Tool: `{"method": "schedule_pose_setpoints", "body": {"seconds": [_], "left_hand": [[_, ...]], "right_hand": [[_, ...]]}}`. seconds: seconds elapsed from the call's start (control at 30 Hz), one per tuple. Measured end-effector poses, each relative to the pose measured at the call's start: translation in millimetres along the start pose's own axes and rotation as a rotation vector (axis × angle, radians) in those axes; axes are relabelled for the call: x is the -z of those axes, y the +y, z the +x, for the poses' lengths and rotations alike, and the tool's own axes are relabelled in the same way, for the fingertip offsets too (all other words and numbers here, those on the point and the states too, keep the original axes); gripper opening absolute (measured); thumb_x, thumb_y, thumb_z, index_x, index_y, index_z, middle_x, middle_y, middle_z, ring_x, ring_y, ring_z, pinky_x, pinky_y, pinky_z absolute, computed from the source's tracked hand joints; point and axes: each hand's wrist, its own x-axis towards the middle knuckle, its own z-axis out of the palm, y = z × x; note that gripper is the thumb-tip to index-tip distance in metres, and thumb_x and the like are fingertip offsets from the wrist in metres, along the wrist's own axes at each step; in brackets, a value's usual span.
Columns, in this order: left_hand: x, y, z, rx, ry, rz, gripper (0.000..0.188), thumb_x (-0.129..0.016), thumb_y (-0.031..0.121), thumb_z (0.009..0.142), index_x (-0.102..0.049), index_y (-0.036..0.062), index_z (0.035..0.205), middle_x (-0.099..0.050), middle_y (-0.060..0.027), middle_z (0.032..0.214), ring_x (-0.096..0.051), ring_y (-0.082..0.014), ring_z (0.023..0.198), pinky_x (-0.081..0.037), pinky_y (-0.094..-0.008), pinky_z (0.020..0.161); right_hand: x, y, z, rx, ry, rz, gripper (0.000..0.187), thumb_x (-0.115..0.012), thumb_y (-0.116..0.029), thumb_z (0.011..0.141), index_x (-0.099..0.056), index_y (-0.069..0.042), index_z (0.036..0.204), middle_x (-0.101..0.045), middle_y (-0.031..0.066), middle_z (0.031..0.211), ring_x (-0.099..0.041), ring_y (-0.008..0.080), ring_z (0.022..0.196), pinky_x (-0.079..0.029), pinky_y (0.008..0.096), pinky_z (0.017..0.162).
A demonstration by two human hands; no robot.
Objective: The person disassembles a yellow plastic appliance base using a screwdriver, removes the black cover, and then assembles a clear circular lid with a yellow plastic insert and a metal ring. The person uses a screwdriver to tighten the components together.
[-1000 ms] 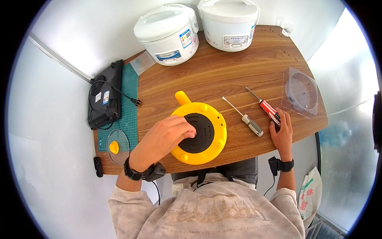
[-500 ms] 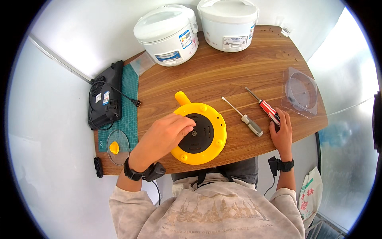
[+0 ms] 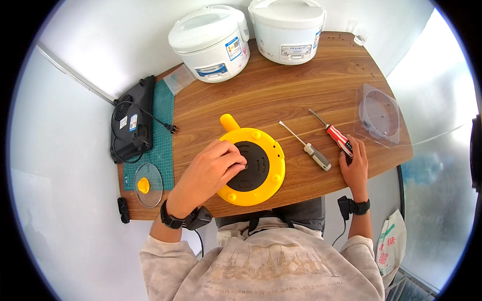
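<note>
A round yellow pot-like appliance (image 3: 276, 186) lies bottom up in front of me, its handle pointing away to the far left. A black disc (image 3: 257, 175) fills the middle of its underside. Over that disc is my left hand (image 3: 213, 168), thumb and fingers pinched together at the centre; whatever is between the fingertips is too small to make out. My right hand (image 3: 355, 163) rests on the table, closed about the handle end of a screwdriver with a red, white and dark patterned handle (image 3: 337, 138). Between the hands lies a grey-handled screwdriver (image 3: 317, 157), untouched.
Two white rice cookers (image 3: 211, 45) stand at the back. On the left, a black appliance with a cord (image 3: 133, 120) rests partly on a green cutting mat (image 3: 163, 145), near a glass lid with a yellow knob (image 3: 149, 200). A clear plastic tray (image 3: 379, 114) lies at the right.
My left fingertips have shifted slightly down onto the disc's centre, covering the small metal piece that showed there. My right hand and the screwdrivers stay put.
</note>
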Motion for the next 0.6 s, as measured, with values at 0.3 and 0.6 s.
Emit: {"method": "schedule_pose_setpoints", "body": {"seconds": [0.3,0.6], "left_hand": [[-0.8,-2.3,-5.6,0.004,0.005,-0.046,0.011,-0.07,0.007,0.088,-0.075,0.0026,0.097,-0.065,-0.0062,0.104,-0.063,-0.0241,0.099,-0.053,-0.0341,0.089],[-1.6,-4.3,-10.6,-0.002,0.046,-0.117,0.014,-0.067,0.003,0.09,-0.074,0.0034,0.103,-0.064,-0.008,0.111,-0.063,-0.0252,0.103,-0.052,-0.0355,0.093]], "right_hand": [[0.1,2.1,-0.9,0.008,0.0,-0.012,0.049,-0.065,-0.003,0.086,-0.055,-0.006,0.135,-0.058,0.0179,0.127,-0.061,0.0386,0.113,-0.052,0.0432,0.094],[1.4,-1.7,-1.9,0.031,-0.011,-0.027,0.059,-0.065,-0.004,0.087,-0.048,-0.007,0.143,-0.058,0.0192,0.128,-0.06,0.0396,0.113,-0.052,0.0441,0.094]]}}
